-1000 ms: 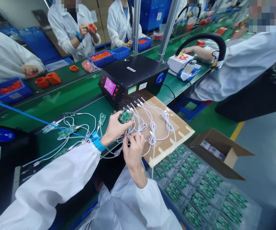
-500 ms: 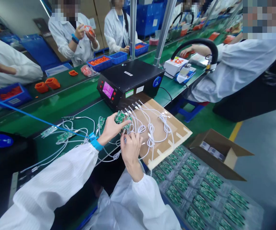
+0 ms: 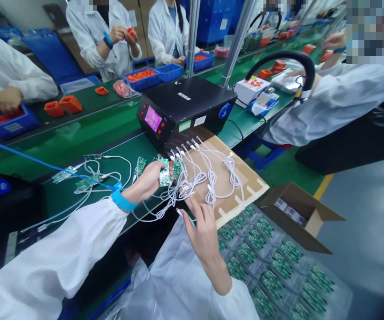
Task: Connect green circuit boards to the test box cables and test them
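Note:
My left hand (image 3: 148, 181) grips a green circuit board (image 3: 165, 172) by its left side, above the near edge of the bench. Just right of it is another circuit board (image 3: 178, 169) among white cables. Close to the wooden board's near corner, my right hand (image 3: 203, 229) is open, thumb and fingers apart. Beside its thumb tip lies a white cable's plug (image 3: 179, 212), and I see nothing held between the fingers. Bundled white cables (image 3: 197, 178) run from the front of a black test unit (image 3: 187, 106) with a lit pink screen.
More wired circuit boards (image 3: 90, 182) lie on the left. A wooden board (image 3: 220, 155) carries coiled cables. Lower right are trays of circuit boards (image 3: 280, 262) and an open carton (image 3: 298, 213). A blue cord (image 3: 45, 158) reaches my left wristband. Co-workers handle orange parts across the conveyor (image 3: 78, 129).
My right hand has moved away from the circuit board, down and to the right, and its fingers have opened. My left hand has shifted slightly left, still holding the circuit board, now turned.

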{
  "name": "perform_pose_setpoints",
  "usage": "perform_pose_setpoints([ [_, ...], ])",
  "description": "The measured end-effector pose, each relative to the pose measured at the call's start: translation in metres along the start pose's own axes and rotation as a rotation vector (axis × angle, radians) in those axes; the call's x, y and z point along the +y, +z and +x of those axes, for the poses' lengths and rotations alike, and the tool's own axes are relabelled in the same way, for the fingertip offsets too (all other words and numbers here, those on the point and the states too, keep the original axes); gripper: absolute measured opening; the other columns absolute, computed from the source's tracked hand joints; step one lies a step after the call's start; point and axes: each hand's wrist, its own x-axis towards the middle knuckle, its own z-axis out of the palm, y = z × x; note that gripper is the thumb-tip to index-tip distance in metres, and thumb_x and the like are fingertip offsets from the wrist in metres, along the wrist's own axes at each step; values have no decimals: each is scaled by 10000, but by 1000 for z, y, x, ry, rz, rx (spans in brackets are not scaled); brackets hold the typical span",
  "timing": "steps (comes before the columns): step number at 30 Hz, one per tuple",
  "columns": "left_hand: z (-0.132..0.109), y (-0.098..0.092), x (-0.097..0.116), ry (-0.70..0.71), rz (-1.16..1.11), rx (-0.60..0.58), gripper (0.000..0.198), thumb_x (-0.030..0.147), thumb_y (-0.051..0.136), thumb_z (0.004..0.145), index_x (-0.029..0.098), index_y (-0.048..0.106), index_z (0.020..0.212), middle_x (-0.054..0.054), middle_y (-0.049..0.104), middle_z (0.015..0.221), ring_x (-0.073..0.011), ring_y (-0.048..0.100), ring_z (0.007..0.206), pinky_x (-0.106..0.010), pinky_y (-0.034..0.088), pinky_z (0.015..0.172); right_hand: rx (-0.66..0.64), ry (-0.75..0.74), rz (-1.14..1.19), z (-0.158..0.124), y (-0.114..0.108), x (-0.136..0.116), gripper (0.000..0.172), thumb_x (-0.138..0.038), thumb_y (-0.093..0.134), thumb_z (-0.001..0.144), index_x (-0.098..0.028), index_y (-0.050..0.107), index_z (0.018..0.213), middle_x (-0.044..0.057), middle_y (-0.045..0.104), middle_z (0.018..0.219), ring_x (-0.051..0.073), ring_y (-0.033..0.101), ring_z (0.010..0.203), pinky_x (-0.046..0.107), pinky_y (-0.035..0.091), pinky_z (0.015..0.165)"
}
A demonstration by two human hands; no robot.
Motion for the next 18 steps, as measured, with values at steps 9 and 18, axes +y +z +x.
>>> perform_pose_setpoints([
  [9, -28, 18, 5, 107, 52, -55, 86, 183, 676, 909, 152, 661, 987, -83, 762, 895, -208, 738, 839, -358, 594, 804, -129, -206, -94, -14, 6, 12, 201, -236, 652, 1003, -148, 689, 1179, 114, 726, 987, 273, 586, 967, 421, 538, 795],
  [18, -42, 31, -8, 48, 64, -92, 255, 283, 851, 815, 113, 725, 958, -94, 792, 958, -181, 723, 837, -289, 545, 778, 98, -48, 243, -2, -13, 13, 196, -109, 675, 974, -182, 669, 1156, 49, 712, 919, 185, 626, 856, 349, 530, 781],
])
